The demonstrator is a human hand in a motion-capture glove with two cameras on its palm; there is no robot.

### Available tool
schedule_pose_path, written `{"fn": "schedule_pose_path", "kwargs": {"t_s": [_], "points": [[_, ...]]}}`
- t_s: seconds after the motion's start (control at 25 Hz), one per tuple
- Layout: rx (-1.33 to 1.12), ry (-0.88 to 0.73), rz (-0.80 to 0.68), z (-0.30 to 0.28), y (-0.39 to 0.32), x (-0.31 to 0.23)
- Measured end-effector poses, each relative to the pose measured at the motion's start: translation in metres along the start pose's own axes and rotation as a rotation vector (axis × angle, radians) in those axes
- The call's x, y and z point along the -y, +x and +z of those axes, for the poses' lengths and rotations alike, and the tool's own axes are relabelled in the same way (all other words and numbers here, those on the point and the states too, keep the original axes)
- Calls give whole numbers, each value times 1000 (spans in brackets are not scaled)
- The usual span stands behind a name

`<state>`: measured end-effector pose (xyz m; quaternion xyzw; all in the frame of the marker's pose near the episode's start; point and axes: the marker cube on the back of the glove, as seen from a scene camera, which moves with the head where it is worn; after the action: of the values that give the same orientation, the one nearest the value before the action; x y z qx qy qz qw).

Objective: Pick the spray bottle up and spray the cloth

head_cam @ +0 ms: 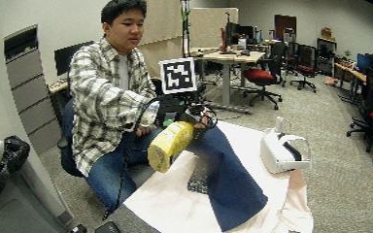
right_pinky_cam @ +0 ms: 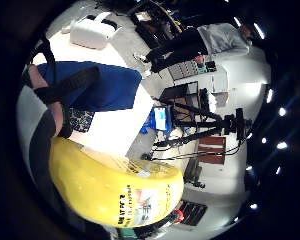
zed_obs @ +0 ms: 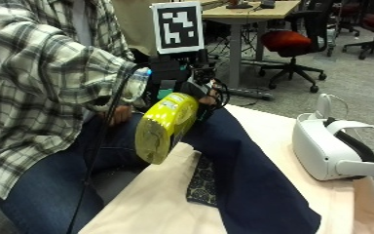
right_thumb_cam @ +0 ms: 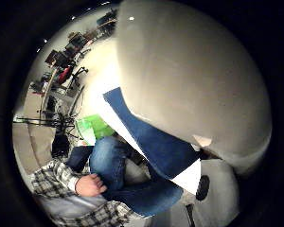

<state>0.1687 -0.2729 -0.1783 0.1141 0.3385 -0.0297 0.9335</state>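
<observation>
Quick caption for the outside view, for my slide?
Gloved right hand holds the yellow bottle tilted above the blue cloth on the table.

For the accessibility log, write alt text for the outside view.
A person's gloved right hand holds a yellow spray bottle tilted above a dark blue cloth spread on the table. A white headset sits beside the cloth.

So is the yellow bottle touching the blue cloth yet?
Apart. The outside view shows the yellow bottle, gripped by the right hand, tilted in the air beyond the table edge, above the blue cloth.
</observation>
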Motion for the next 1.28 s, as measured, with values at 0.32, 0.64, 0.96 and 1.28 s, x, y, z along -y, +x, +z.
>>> {"fn": "schedule_pose_path", "kwargs": {"t_s": [0.32,0.64,0.96,1.28], "points": [[-94,-37,-59,5,-5,0],[-70,-35,-47,2,-9,-2],[3,0,-53,3,-36,-5],[538,199,130,-32,-10,-5]]}}
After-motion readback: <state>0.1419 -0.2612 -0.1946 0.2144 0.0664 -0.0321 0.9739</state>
